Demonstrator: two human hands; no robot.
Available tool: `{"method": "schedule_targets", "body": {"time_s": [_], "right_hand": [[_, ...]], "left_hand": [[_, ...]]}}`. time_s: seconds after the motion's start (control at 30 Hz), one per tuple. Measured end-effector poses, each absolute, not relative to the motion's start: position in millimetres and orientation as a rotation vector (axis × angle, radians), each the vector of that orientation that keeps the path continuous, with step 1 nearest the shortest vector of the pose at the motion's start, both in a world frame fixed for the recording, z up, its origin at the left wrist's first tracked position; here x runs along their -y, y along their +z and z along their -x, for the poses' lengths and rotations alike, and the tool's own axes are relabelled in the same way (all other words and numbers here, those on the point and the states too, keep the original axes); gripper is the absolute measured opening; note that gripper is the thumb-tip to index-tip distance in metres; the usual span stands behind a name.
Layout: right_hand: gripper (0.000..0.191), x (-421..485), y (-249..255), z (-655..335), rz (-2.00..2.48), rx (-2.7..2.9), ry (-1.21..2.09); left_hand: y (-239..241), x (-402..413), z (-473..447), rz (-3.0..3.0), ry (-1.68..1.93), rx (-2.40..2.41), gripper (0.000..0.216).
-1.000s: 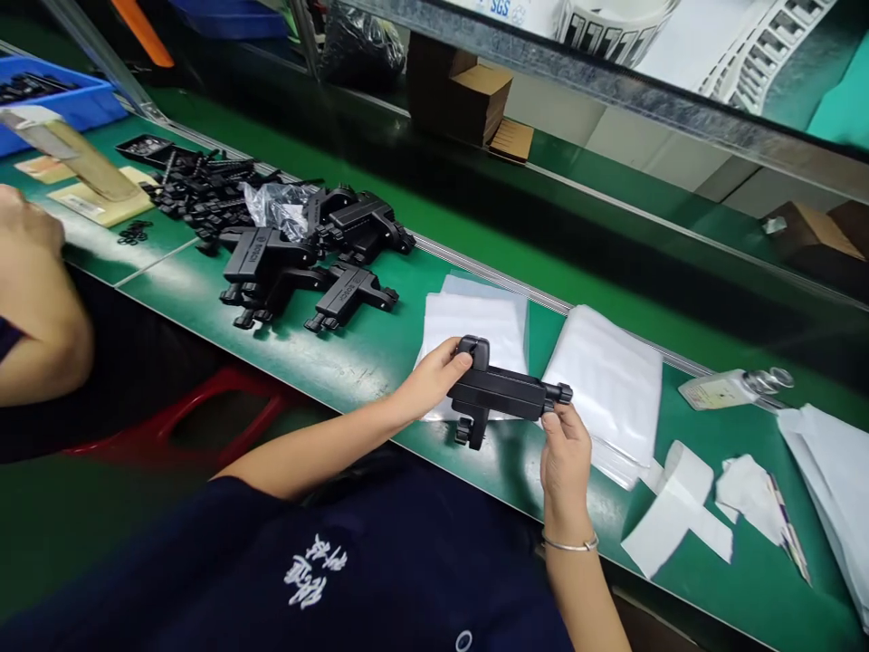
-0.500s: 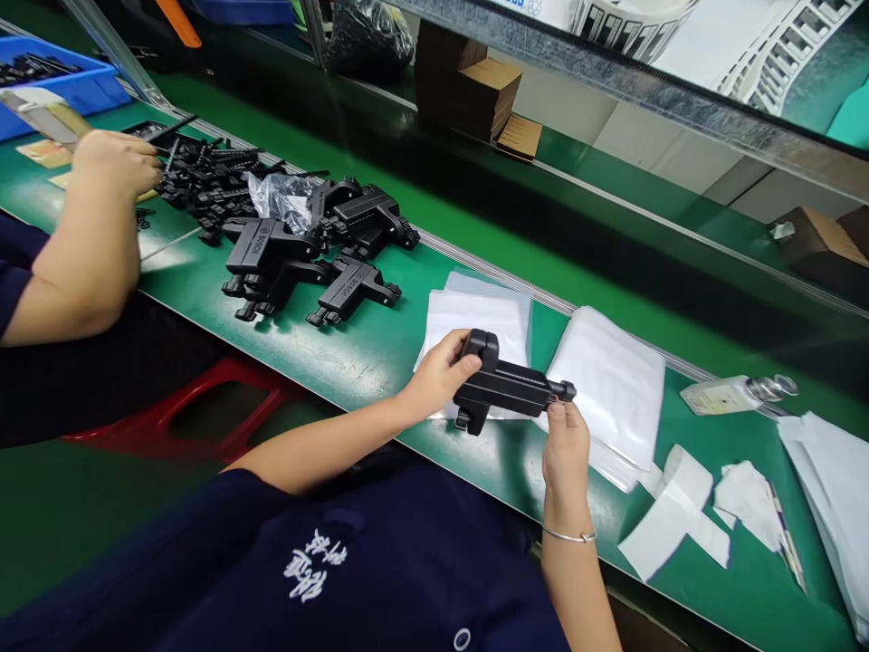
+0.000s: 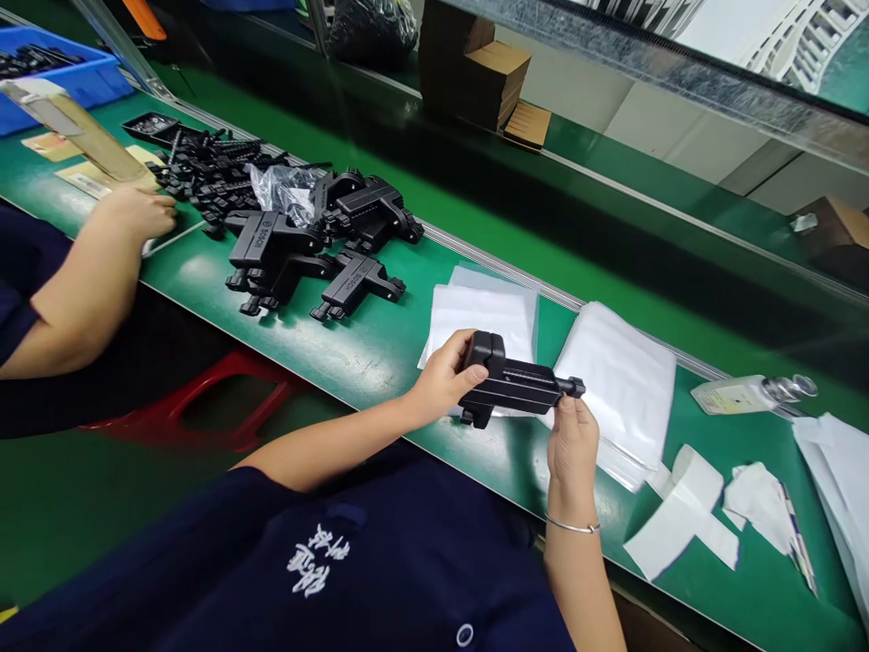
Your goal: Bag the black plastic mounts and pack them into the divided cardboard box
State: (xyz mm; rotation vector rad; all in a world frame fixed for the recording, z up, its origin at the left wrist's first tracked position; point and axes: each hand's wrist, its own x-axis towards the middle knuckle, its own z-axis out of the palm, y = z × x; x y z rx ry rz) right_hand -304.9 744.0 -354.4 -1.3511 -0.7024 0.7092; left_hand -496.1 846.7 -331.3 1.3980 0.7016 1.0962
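Observation:
A black plastic T-shaped bracket (image 3: 520, 388) is held level above the bench. My left hand (image 3: 444, 376) grips its thick left end, thumb on the near side and the other fingers hidden behind. At the narrow right end, my right hand (image 3: 574, 439) has its fingertips pinched just below the small knob. Beneath and behind the bracket lies a thin stack of white plastic sheets or bags (image 3: 479, 312), and a thicker white stack (image 3: 628, 380) is to the right. Similar black brackets (image 3: 357, 282) marked BOSCH sit in a group to the left.
On the left, a co-worker's hand (image 3: 139, 215) is beside a pile of black parts (image 3: 217, 172) and a clear-yellow bottle (image 3: 95, 136). A pump bottle (image 3: 737, 396), paper strips (image 3: 679, 516) and a pen (image 3: 797, 543) lie right. A metal-edged shelf (image 3: 644, 68) overhangs the bench.
My hands keep the same hold, and the bracket has turned slightly. The co-worker's hand has moved down, away from the bottle. The whole view has shifted a little.

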Motion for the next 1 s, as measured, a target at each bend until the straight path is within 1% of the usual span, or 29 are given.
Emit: {"method": "schedule_targets", "body": {"time_s": [0.13,0.27,0.4,0.5,0.57,0.7,0.8,0.9,1.0], "right_hand": [[0.033,-743,-353,305,1.367,0.797,0.673],[0.033,-744,-357,308,1.376,0.689,0.677],[0.033,-745,-355,309,1.321,0.783,0.670],[0.030,-746,-354,309,1.322,0.707,0.665],[0.033,-746,-353,309,1.363,0.674,0.657],[0.034,-744,-352,307,1.304,0.783,0.710],[0.034,-743,-351,304,1.291,0.742,0.721],[0.034,-742,-344,306,1.374,0.794,0.678],[0.043,-735,-337,319,1.434,1.032,0.579]], "left_hand": [[-333,-846,495,-1.324,1.064,-0.773,0.061],[-333,-843,495,-1.416,1.086,-0.711,0.067],[-330,-844,494,-1.360,1.060,-0.749,0.060],[-327,-843,494,-1.394,1.068,-0.746,0.065],[-326,-842,494,-1.453,1.069,-0.721,0.069],[-325,-843,493,-1.405,1.061,-0.740,0.061],[-328,-843,492,-1.383,1.088,-0.737,0.060],[-333,-846,488,-1.222,1.092,-0.753,0.059],[-338,-859,485,-0.847,1.016,-0.828,0.056]]}}
